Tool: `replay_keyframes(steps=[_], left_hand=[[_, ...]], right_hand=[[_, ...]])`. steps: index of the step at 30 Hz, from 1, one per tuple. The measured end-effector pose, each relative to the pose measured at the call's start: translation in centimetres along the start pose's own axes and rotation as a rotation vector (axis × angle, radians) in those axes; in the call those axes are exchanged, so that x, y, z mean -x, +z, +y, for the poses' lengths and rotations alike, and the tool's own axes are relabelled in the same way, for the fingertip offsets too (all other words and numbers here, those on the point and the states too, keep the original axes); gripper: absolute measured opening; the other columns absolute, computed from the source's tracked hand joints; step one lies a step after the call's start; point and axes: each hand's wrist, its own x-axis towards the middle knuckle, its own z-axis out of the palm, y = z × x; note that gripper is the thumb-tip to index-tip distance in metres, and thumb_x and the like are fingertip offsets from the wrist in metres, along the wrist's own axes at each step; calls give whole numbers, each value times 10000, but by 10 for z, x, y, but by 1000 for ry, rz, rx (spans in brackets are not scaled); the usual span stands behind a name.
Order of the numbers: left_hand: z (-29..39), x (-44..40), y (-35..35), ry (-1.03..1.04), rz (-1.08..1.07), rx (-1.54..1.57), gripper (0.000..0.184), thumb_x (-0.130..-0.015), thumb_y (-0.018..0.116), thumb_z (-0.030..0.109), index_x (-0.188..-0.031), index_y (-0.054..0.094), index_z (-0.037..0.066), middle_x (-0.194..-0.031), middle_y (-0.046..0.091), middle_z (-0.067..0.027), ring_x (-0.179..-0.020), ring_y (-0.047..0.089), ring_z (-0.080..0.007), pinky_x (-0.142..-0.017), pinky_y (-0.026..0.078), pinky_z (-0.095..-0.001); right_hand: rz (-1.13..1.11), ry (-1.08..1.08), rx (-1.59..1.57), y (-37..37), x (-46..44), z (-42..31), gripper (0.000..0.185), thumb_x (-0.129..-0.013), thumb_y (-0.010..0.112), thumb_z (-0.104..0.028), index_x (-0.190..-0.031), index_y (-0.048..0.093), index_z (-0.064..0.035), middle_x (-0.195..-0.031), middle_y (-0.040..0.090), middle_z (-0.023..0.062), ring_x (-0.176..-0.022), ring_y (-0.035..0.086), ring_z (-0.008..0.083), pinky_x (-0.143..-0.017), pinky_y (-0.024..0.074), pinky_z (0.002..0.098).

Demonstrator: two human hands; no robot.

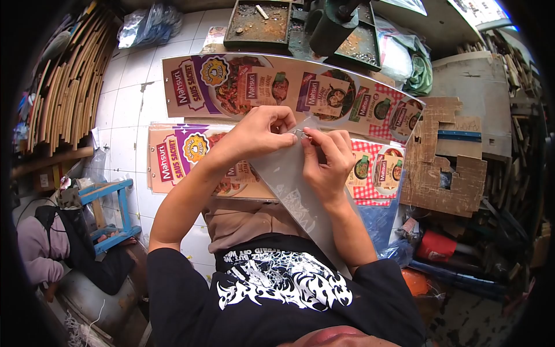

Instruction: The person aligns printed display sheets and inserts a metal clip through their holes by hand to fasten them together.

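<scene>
My left hand [267,134] pinches the upper corner of a long grey plastic-like sheet [295,185], which slants down across my lap. My right hand [328,162] is beside it, thumb and forefinger closed on a small metal piece [302,133] at that same corner. Beyond my hands lies a long printed banner strip [289,87] with food pictures and the word Mahsuri. Nearer to me, partly hidden under my forearms and the sheet, a similar printed strip [173,156] lies on a stack.
A dark green machine [333,29] with metal trays [258,24] of small parts stands beyond the banners. Cut cardboard [439,156] lies at right, a blue frame [122,205] at left. Stacked boards [78,81] fill the upper left. Another person [49,243] is at lower left.
</scene>
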Motion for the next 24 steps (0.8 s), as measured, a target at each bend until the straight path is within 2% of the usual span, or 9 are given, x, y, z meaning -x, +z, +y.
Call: replay_keyframes(steps=[4, 6, 12, 13, 15, 24], left_hand=[[-1, 0, 0, 1, 4, -1, 213, -800, 735, 144, -904, 651, -22, -721, 620, -14, -683, 561, -73, -620, 462, -261], [-2, 0, -2, -10, -34, -35, 184, -855, 762, 84, -949, 622, 11, -768, 577, 50, -715, 526, -21, -632, 419, -210], [-1, 0, -2, -13, -42, -22, 192, -847, 766, 90, -941, 616, 15, -762, 571, 57, -704, 513, -13, -611, 404, -206], [-2, 0, -2, -13, -42, -22, 192, -847, 766, 90, -941, 616, 15, -762, 571, 57, -704, 513, -13, -611, 404, -206], [-2, -1, 0, 8, 3, -12, 220, -797, 738, 140, -907, 643, -25, -699, 600, -4, -662, 537, -64, -591, 437, -257], [-2, -1, 0, 20, 8, -20, 224, -796, 735, 145, -901, 641, -29, -696, 602, -11, -665, 539, -69, -598, 445, -260]], right_hand=[[-10, 18, -6, -1, 1, 1, 243, -775, 774, 23, -1003, 760, -58, -771, 630, 65, -754, 563, 254, -709, 452, 368], [-14, 23, -8, 0, 1, 1, 242, -775, 774, 22, -1003, 760, -56, -775, 633, 66, -756, 564, 255, -709, 452, 368], [-8, 41, -26, 0, 0, 0, 233, -774, 774, 22, -996, 757, -45, -789, 650, 72, -754, 571, 259, -710, 455, 369], [-9, 37, -29, -1, 0, 0, 231, -772, 774, 21, -993, 756, -44, -787, 649, 73, -752, 572, 260, -708, 455, 369], [-10, 32, -33, -1, 0, 1, 229, -770, 774, 21, -990, 754, -42, -785, 648, 74, -751, 573, 260, -706, 456, 369], [-9, 4, 3, 1, 1, 0, 233, -764, 770, 25, -985, 749, -45, -772, 631, 73, -744, 566, 263, -692, 457, 374]])
